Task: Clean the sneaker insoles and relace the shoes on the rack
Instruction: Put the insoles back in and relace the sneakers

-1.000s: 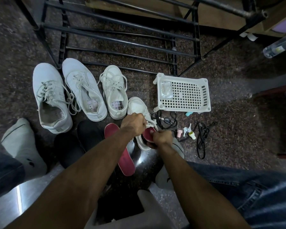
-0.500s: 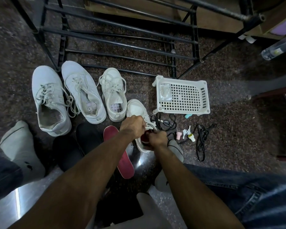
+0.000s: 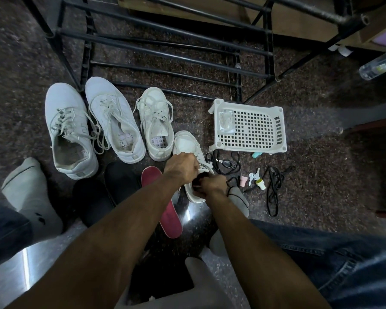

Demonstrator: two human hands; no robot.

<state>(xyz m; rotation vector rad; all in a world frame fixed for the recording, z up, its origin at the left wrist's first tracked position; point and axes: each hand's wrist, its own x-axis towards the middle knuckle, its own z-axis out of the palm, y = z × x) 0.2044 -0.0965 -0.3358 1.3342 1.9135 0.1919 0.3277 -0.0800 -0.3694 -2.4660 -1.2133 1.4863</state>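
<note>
Sneaker (image 3: pixel 187 143) lies on the dark speckled floor (image 3: pixel 310 175), near centre, just right of three other white sneakers. Left hand (image 3: pixel 183 167) is clenched on its lace area; right hand (image 3: pixel 210 186) curls into its opening, where the grasp cannot be confirmed. Red insole (image 3: pixel 163 208) lies near-left. Black rack (image 3: pixel 165 52) stands far. Both hands hide the sneaker's heel.

Three sneakers (image 3: pixel 112 121) are lying side by side on the floor (image 3: pixel 310 186) before the rack (image 3: pixel 165 41). A fourth sneaker (image 3: pixel 187 143) is sitting right of them, with an insole (image 3: pixel 163 204) lying just to its left. The basket (image 3: pixel 250 126) is standing further right, cords (image 3: pixel 273 188) lying nearer the person.
</note>
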